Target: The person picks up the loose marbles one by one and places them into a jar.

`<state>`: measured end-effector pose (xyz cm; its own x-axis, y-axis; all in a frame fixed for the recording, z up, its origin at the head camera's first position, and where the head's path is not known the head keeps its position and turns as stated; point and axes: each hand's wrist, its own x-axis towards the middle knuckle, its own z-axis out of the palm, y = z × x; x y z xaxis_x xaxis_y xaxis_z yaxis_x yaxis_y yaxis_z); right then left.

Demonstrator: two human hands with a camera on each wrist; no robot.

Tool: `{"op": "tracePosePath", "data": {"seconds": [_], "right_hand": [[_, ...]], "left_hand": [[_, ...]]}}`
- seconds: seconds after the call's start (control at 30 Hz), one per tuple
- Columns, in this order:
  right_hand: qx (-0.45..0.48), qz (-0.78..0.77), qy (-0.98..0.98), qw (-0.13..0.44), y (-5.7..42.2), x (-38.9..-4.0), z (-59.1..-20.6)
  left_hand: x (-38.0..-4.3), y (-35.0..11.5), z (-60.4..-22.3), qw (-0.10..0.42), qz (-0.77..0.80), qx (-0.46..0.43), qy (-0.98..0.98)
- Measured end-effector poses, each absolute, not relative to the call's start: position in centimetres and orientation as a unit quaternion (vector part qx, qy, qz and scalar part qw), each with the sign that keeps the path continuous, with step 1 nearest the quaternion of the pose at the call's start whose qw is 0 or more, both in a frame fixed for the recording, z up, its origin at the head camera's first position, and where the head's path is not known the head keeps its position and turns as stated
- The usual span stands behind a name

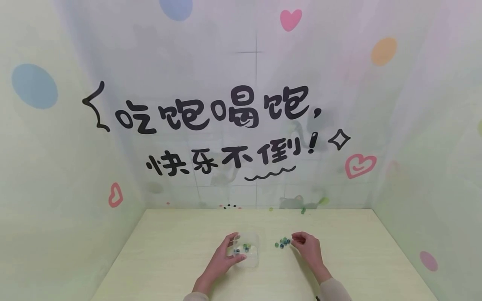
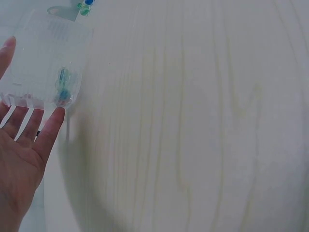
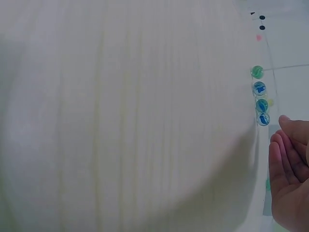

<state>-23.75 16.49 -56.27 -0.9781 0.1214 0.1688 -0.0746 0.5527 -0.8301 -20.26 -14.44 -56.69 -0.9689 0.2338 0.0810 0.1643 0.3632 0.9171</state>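
One at a time, pinch lightly from the loose marbles (image 1: 284,241) on the table (image 1: 169,251), right of the clear container (image 1: 253,262); best not to nudge, for fear of scattering them. Work low with the right grip (image 1: 308,247), narrow and just beside them, holding nothing visible. Steady the clear container, a few marbles (image 1: 246,247) inside, with the left grip (image 1: 221,260) around its left side.
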Motion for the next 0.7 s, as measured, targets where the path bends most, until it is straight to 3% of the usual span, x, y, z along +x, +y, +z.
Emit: {"op": "tracePosePath", "data": {"seconds": [0.7], "right_hand": [[-0.029,0.521,-0.848,0.091,16.2,-24.3,-57.6]], "left_hand": [[-20.6,-14.3,-56.9,0.035,0.551,0.115,0.826]]}}
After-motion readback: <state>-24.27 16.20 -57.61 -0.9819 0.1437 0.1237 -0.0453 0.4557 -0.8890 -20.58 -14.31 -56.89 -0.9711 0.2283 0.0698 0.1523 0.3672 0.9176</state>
